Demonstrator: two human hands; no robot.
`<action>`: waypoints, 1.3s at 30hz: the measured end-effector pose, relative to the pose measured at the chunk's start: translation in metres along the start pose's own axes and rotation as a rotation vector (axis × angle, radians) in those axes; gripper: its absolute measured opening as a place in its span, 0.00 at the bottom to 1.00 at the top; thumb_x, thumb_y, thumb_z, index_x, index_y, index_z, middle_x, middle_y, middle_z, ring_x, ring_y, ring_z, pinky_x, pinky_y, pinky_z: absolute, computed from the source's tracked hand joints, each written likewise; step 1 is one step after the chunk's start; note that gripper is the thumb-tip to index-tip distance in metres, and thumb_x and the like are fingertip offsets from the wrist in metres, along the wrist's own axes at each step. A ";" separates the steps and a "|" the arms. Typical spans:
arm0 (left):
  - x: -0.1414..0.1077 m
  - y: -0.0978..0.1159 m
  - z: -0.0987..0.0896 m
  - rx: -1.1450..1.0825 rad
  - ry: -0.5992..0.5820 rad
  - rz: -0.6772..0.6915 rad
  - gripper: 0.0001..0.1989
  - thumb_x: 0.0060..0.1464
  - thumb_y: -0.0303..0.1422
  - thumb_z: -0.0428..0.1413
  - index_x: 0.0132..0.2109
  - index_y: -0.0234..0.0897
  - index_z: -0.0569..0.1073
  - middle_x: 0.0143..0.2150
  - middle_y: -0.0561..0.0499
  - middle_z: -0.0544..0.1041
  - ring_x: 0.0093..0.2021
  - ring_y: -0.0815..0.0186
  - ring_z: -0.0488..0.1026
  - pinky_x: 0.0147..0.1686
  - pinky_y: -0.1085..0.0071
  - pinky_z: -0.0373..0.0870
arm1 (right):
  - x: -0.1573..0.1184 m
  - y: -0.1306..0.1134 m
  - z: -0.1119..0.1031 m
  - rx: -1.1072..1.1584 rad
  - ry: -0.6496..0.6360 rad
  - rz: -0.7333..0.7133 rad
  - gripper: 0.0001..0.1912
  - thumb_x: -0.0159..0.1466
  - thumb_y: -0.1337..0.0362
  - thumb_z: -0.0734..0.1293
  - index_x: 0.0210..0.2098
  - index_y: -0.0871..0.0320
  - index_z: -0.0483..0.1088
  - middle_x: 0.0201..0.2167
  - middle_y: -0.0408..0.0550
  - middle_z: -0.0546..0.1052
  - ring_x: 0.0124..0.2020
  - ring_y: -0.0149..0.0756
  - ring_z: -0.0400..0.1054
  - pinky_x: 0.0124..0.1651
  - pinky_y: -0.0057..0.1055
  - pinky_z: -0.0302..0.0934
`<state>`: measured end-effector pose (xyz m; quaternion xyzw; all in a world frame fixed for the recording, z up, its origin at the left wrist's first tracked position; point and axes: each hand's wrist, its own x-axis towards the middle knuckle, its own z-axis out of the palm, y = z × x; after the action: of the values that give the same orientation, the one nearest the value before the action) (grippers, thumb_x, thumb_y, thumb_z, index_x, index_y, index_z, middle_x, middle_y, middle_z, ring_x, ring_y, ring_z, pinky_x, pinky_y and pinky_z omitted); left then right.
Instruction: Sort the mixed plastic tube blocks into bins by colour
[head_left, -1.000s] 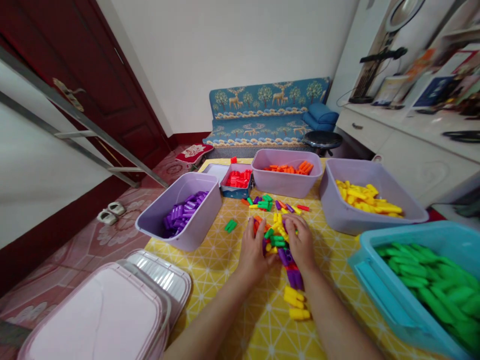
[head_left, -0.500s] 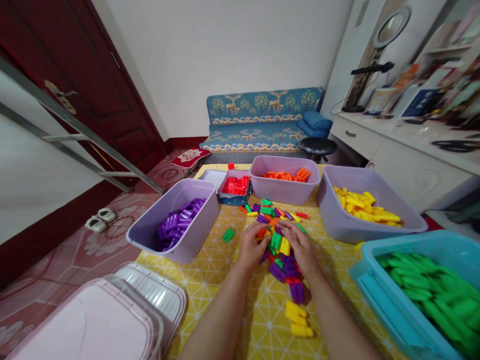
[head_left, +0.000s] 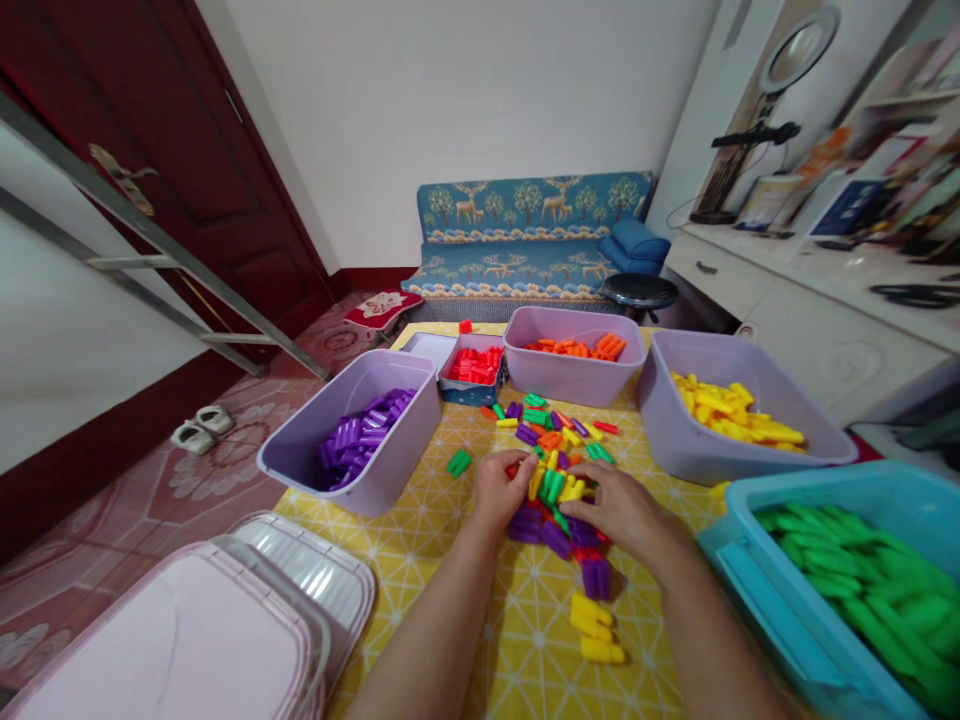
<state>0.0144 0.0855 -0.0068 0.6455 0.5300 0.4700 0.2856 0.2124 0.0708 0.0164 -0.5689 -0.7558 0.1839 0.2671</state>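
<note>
In the middle of the table lies a mixed pile of small plastic toy building blocks in purple, green, yellow, orange and red. My left hand is at the pile's left side, thumb and fingers pinched on a red building block. Across from it, my right hand has its thumb and fingers closed around a yellow building block. Green blocks sit between the two hands. Purple blocks and yellow blocks trail from the pile toward me. A lone green block rests farther left.
Around the pile stand a lilac bin of purple blocks, a tin of red ones, a lilac bin of orange, another bin of yellow and a turquoise bin of green. Lids are stacked at the front left.
My right hand has turned and drawn back slightly to the right, closing on a yellow block. A red block now shows in my left hand. Several pieces between the hands have shifted.
</note>
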 end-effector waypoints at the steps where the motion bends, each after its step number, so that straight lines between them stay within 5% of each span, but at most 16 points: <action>1: 0.000 0.001 0.000 -0.043 0.009 0.007 0.15 0.58 0.40 0.53 0.36 0.36 0.80 0.33 0.48 0.80 0.35 0.63 0.75 0.37 0.70 0.69 | 0.000 -0.002 0.005 0.031 -0.006 -0.017 0.15 0.51 0.61 0.71 0.40 0.52 0.75 0.38 0.46 0.77 0.29 0.36 0.70 0.31 0.31 0.62; 5: -0.001 0.006 -0.002 -0.144 -0.004 0.099 0.12 0.57 0.37 0.54 0.43 0.37 0.78 0.42 0.46 0.79 0.43 0.61 0.75 0.46 0.67 0.69 | 0.004 -0.013 0.014 0.158 0.045 0.019 0.09 0.54 0.64 0.67 0.35 0.54 0.74 0.35 0.45 0.77 0.29 0.35 0.71 0.34 0.33 0.64; 8: -0.001 0.007 -0.002 -0.153 -0.029 0.110 0.12 0.59 0.36 0.53 0.42 0.37 0.79 0.41 0.46 0.79 0.43 0.62 0.75 0.46 0.67 0.68 | 0.007 -0.017 0.006 0.327 0.204 0.127 0.14 0.55 0.60 0.69 0.41 0.55 0.73 0.33 0.46 0.78 0.30 0.37 0.72 0.36 0.35 0.66; 12: -0.001 0.005 -0.001 -0.153 -0.020 0.091 0.12 0.59 0.36 0.52 0.40 0.36 0.79 0.40 0.46 0.79 0.42 0.62 0.75 0.45 0.68 0.68 | 0.015 -0.020 -0.020 0.760 0.606 0.204 0.20 0.55 0.57 0.71 0.45 0.58 0.71 0.34 0.46 0.77 0.30 0.33 0.71 0.37 0.33 0.67; 15: 0.000 0.004 -0.001 -0.146 -0.020 0.088 0.12 0.59 0.36 0.52 0.40 0.35 0.78 0.39 0.46 0.79 0.42 0.62 0.75 0.44 0.68 0.68 | 0.025 -0.024 -0.043 1.124 0.937 0.155 0.13 0.53 0.61 0.73 0.35 0.57 0.69 0.32 0.42 0.75 0.33 0.31 0.72 0.45 0.35 0.67; 17: 0.000 0.004 -0.001 -0.130 -0.020 0.080 0.13 0.60 0.36 0.51 0.39 0.35 0.78 0.38 0.47 0.79 0.40 0.63 0.75 0.43 0.68 0.68 | 0.030 -0.026 -0.054 1.327 1.020 0.119 0.12 0.51 0.63 0.73 0.29 0.57 0.65 0.34 0.42 0.75 0.41 0.32 0.73 0.52 0.36 0.64; 20: 0.000 0.003 -0.001 -0.110 -0.023 0.066 0.15 0.61 0.37 0.50 0.39 0.34 0.78 0.37 0.47 0.79 0.38 0.64 0.74 0.40 0.69 0.67 | 0.031 -0.032 -0.059 1.446 0.984 0.152 0.11 0.52 0.63 0.72 0.31 0.56 0.65 0.42 0.47 0.76 0.49 0.36 0.71 0.58 0.40 0.59; 23: 0.000 0.001 -0.001 -0.095 -0.031 0.056 0.16 0.61 0.38 0.49 0.38 0.34 0.78 0.35 0.48 0.78 0.37 0.64 0.73 0.39 0.70 0.66 | 0.016 -0.037 -0.045 1.311 0.874 0.245 0.16 0.57 0.57 0.68 0.43 0.55 0.67 0.51 0.52 0.73 0.54 0.42 0.69 0.60 0.48 0.57; 26: 0.000 0.000 -0.001 -0.084 -0.024 0.046 0.18 0.62 0.39 0.48 0.37 0.33 0.78 0.33 0.49 0.77 0.35 0.65 0.72 0.37 0.71 0.65 | -0.023 -0.041 -0.016 0.909 0.657 0.323 0.27 0.60 0.52 0.66 0.55 0.54 0.63 0.57 0.56 0.69 0.59 0.47 0.63 0.61 0.53 0.54; 30: 0.001 -0.002 0.000 -0.091 -0.015 0.032 0.19 0.62 0.40 0.47 0.37 0.33 0.78 0.32 0.49 0.77 0.34 0.65 0.72 0.37 0.71 0.65 | -0.099 -0.039 0.023 0.179 0.256 0.086 0.49 0.51 0.54 0.73 0.67 0.50 0.49 0.67 0.53 0.53 0.67 0.58 0.47 0.64 0.60 0.44; 33: 0.001 -0.004 0.002 -0.104 -0.005 0.023 0.20 0.63 0.40 0.46 0.37 0.33 0.78 0.32 0.49 0.77 0.34 0.66 0.72 0.37 0.71 0.65 | -0.131 -0.031 0.039 -0.120 0.176 0.003 0.59 0.46 0.59 0.75 0.69 0.47 0.41 0.71 0.51 0.41 0.68 0.65 0.36 0.63 0.65 0.43; 36: 0.001 -0.002 0.002 -0.117 0.009 0.002 0.21 0.63 0.40 0.45 0.36 0.33 0.78 0.30 0.50 0.76 0.32 0.66 0.71 0.35 0.72 0.65 | -0.117 -0.023 0.047 -0.120 0.179 0.008 0.54 0.53 0.62 0.71 0.69 0.47 0.37 0.71 0.51 0.34 0.69 0.61 0.36 0.61 0.61 0.51; 39: 0.000 0.001 -0.001 -0.148 0.028 -0.020 0.20 0.62 0.40 0.46 0.37 0.33 0.79 0.32 0.49 0.77 0.35 0.65 0.73 0.37 0.71 0.66 | -0.073 -0.019 0.054 0.026 0.222 -0.027 0.45 0.59 0.63 0.67 0.69 0.49 0.39 0.71 0.51 0.35 0.70 0.52 0.38 0.63 0.54 0.54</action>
<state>0.0142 0.0854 -0.0056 0.6107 0.5043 0.5138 0.3297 0.1801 -0.0036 -0.0290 -0.5718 -0.7268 0.1259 0.3591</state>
